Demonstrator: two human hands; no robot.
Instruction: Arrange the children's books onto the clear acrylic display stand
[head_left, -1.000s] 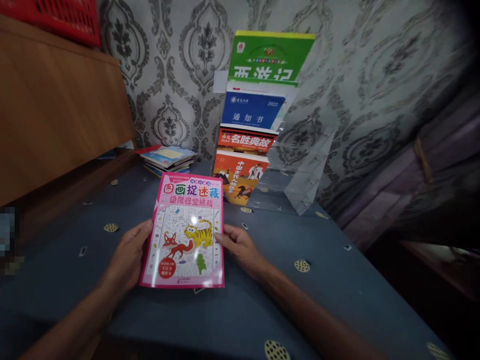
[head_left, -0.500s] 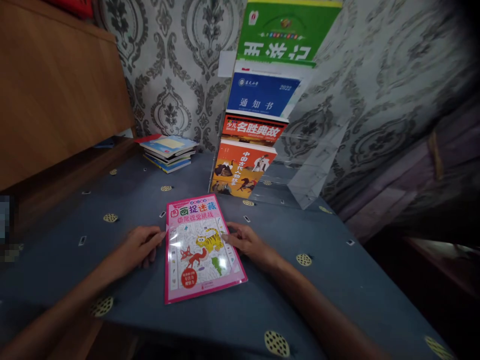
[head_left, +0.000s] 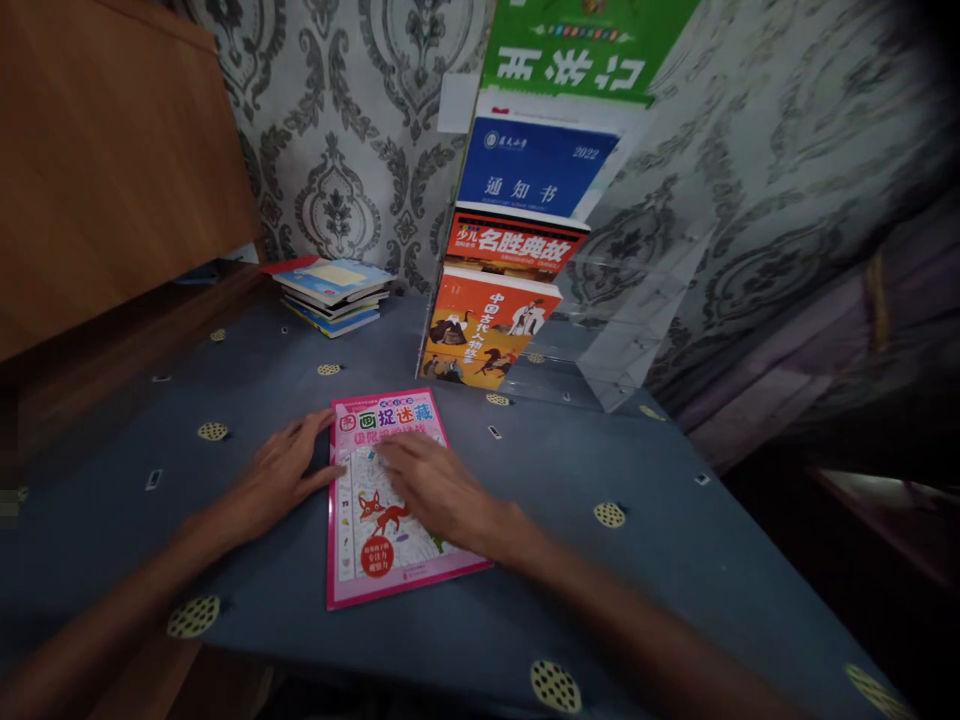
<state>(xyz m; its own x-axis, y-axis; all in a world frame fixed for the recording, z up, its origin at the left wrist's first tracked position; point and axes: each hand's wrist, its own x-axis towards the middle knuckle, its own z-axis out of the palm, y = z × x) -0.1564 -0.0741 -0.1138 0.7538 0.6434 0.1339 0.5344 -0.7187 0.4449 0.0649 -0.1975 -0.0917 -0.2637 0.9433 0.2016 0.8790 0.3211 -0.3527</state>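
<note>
A pink-bordered picture book [head_left: 375,575] lies flat on the table, its cover facing up with a fox drawing and coloured Chinese title. My left hand [head_left: 281,470] rests at the book's left edge, thumb and fingers apart, the tips touching the border. Over the middle of the cover is my right hand [head_left: 442,490], palm down with fingers stretched out and slightly blurred. It hides the tiger drawing and part of the cover's right side. Whether the right fingertips press on the cover, I cannot tell.
Behind the book stands a clear tiered rack [head_left: 626,350] holding an orange book [head_left: 480,330], a red book [head_left: 517,245], a blue booklet [head_left: 532,165] and a green book [head_left: 570,70]. A stack of books [head_left: 334,290] lies at the back left, near a wooden cabinet [head_left: 112,160].
My right hand has moved left from the book's right edge onto its cover. The left hand has shifted slightly up along the left edge, its fingers spreading. The view has tilted down a little.
</note>
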